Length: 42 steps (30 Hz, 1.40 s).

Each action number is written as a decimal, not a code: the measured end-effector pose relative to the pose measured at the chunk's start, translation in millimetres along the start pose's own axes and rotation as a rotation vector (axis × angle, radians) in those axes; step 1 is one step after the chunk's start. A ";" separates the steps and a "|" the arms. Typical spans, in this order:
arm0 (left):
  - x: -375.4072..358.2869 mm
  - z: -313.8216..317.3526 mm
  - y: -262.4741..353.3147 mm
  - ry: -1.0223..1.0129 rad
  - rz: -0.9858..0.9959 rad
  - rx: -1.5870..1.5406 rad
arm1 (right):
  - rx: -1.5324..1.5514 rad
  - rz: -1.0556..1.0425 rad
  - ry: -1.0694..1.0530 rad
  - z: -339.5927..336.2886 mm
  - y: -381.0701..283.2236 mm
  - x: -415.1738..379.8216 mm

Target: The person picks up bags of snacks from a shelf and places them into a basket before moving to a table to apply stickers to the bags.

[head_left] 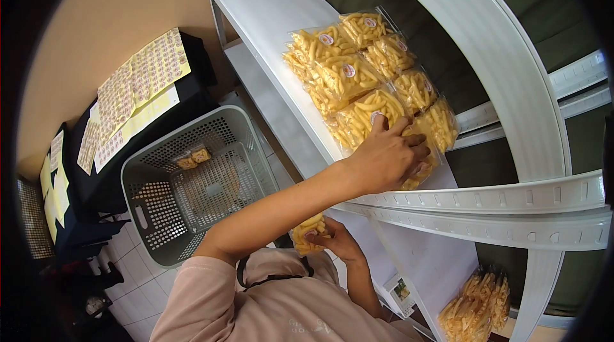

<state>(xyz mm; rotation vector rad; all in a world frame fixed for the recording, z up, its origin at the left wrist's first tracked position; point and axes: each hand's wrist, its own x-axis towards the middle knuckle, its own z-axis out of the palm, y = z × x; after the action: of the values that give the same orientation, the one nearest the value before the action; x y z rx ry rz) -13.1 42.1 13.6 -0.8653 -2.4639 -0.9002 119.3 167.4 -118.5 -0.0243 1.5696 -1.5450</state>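
My left hand reaches across to the upper shelf, its bent fingers gripping a clear bag of yellow stick snacks at the near end of the group. Lower down, close to my body, my right hand is closed around another snack bag. Several filled bags with round labels lie side by side on the white shelf. Part of the bag under my left hand is hidden by the fingers.
A grey perforated basket stands left of the shelf, with small packs inside. Sticker sheets lie on a dark-covered table. White curved metal rails border the shelf. More snack bags sit at the lower right.
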 end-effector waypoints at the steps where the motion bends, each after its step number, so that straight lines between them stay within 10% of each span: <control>1: -0.5 -0.4 0.2 0.003 -0.001 0.004 | -0.020 0.009 -0.001 -0.9 0.4 1.1; 13: 1.7 -0.2 2.6 -0.011 -0.080 0.025 | 0.006 0.003 -0.004 1.1 -0.1 3.6; 20: -46.6 -56.7 -14.0 0.494 -0.228 -0.271 | 0.150 -0.076 0.016 9.0 -15.8 -1.5; 25: -141.0 -46.1 -12.0 0.846 -0.787 -0.404 | 0.238 -0.179 0.020 19.7 -38.9 5.7; 28: -185.8 -31.5 2.4 0.834 -1.003 -0.490 | 0.261 -0.229 0.071 26.2 -50.5 9.2; 31: -199.3 -26.3 19.2 0.230 -0.996 -0.634 | 0.220 -0.289 0.113 34.3 -63.7 11.6; 39: -123.8 -60.0 4.1 0.573 -0.867 -0.984 | 0.276 -0.479 0.145 35.0 -85.5 7.1; 42: -91.2 -82.0 -30.6 0.374 -0.738 -0.647 | 0.265 -0.415 0.155 25.6 -65.2 5.8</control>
<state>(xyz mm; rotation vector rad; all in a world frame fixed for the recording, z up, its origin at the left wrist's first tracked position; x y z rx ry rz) 45.1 -70.0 11.2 0.1214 -2.1552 -1.9633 94.9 129.7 -64.4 -0.0889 1.5291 -2.1161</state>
